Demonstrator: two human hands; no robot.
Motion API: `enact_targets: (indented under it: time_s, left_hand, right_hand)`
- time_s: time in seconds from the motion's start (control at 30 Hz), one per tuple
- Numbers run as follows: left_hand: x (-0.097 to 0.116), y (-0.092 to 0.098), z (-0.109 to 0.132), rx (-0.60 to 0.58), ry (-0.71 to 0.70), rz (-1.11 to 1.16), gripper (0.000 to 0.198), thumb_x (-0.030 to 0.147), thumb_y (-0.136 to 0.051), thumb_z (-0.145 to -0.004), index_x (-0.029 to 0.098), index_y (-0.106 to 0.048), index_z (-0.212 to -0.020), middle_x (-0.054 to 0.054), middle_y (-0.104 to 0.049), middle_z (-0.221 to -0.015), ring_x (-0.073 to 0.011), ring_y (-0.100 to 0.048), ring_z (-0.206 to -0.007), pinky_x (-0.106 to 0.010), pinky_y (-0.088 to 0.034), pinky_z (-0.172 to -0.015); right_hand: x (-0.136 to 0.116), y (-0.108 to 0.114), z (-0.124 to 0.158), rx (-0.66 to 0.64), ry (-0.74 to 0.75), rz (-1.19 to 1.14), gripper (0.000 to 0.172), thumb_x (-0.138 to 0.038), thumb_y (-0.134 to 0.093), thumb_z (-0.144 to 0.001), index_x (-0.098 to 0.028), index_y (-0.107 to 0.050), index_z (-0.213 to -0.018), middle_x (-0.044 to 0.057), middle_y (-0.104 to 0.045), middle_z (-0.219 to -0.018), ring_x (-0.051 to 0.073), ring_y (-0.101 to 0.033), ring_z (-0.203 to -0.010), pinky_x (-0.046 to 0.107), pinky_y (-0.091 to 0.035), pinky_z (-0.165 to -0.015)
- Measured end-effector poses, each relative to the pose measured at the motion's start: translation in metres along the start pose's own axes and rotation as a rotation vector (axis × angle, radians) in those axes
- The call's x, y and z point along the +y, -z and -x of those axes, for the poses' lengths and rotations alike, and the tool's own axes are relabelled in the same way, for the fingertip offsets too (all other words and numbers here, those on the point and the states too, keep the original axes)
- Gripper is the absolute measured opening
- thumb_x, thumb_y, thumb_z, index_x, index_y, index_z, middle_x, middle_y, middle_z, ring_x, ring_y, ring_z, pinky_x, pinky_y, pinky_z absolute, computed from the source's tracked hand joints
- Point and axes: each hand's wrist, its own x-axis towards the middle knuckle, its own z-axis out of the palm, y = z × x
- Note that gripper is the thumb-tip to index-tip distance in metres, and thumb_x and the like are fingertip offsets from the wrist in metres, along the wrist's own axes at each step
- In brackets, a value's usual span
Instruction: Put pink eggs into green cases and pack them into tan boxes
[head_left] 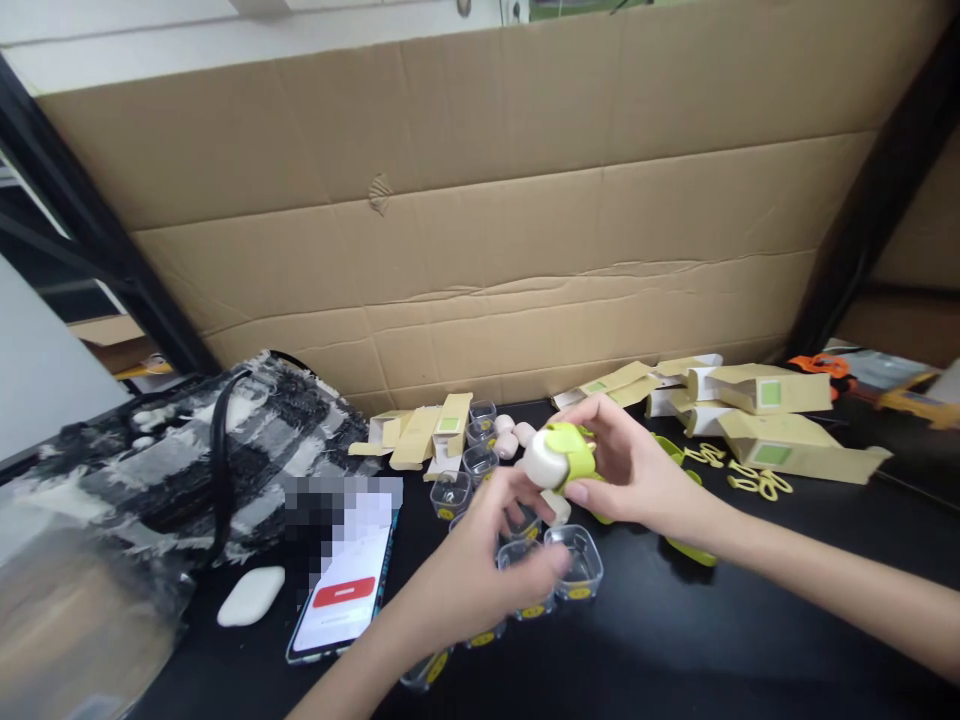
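Note:
My right hand (pixel 626 465) grips a lime-green piece with a rounded white part (pixel 546 460) at its left end; what kind of thing it is I cannot tell. Just below and left of it, my left hand (pixel 480 560) has its thumb and fingers apart, with nothing in them. Whether its fingertips touch the white part is unclear. Under the hands stand several small clear square cups (pixel 576 575) with yellow stickers. Several rounded whitish pieces (pixel 506 440) lie beyond them. Other lime-green pieces (pixel 688 550) lie partly hidden behind my right wrist.
Opened small cardboard boxes (pixel 772 395) lie at the back right, with more boxes (pixel 420 435) left of centre. Yellow-green looped pieces (pixel 761 482) rest near them. A phone (pixel 349 570), a white case (pixel 251 596) and a black-and-white bag (pixel 277 430) occupy the left. Cardboard (pixel 487 230) walls the back.

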Motion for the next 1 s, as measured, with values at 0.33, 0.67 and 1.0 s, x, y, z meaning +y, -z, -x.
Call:
enact_targets:
  time_s: [0.33, 0.67, 1.0]
  left_hand:
    - [-0.028, -0.005, -0.009, 0.015, -0.292, -0.908, 0.057, 0.048, -0.077, -0.063, 0.02, -0.063, -0.112, -0.019, -0.05, -0.124, -0.0468, -0.034, -0.118, -0.059, -0.016, -0.099]
    - [-0.032, -0.02, -0.011, 0.047, -0.193, -0.928, 0.057, 0.047, -0.083, -0.053, 0.019, -0.068, -0.1, -0.019, -0.049, -0.123, -0.0473, -0.031, -0.12, -0.061, -0.017, -0.099]
    - [-0.023, -0.028, -0.013, -0.012, 0.02, -1.092, 0.06, 0.057, -0.079, -0.051, 0.015, -0.069, -0.091, -0.018, -0.049, -0.126, -0.0423, -0.034, -0.122, -0.057, -0.025, -0.101]
  right_hand:
    - [0.011, 0.013, 0.048, -0.151, -0.062, 0.471, 0.035, -0.024, -0.069, -0.076, -0.024, -0.052, -0.107, 0.004, -0.061, -0.103, 0.021, -0.06, -0.094, 0.034, -0.05, -0.082]
    - [0.012, 0.014, 0.055, -0.226, -0.054, 0.464, 0.037, -0.015, -0.068, -0.071, -0.023, -0.053, -0.103, 0.003, -0.061, -0.105, 0.02, -0.059, -0.096, 0.033, -0.047, -0.085]
    - [0.005, 0.014, 0.053, -0.414, -0.152, 0.612, 0.029, -0.028, -0.073, -0.076, -0.021, -0.058, -0.1, 0.003, -0.06, -0.104, 0.019, -0.059, -0.095, 0.03, -0.047, -0.082]
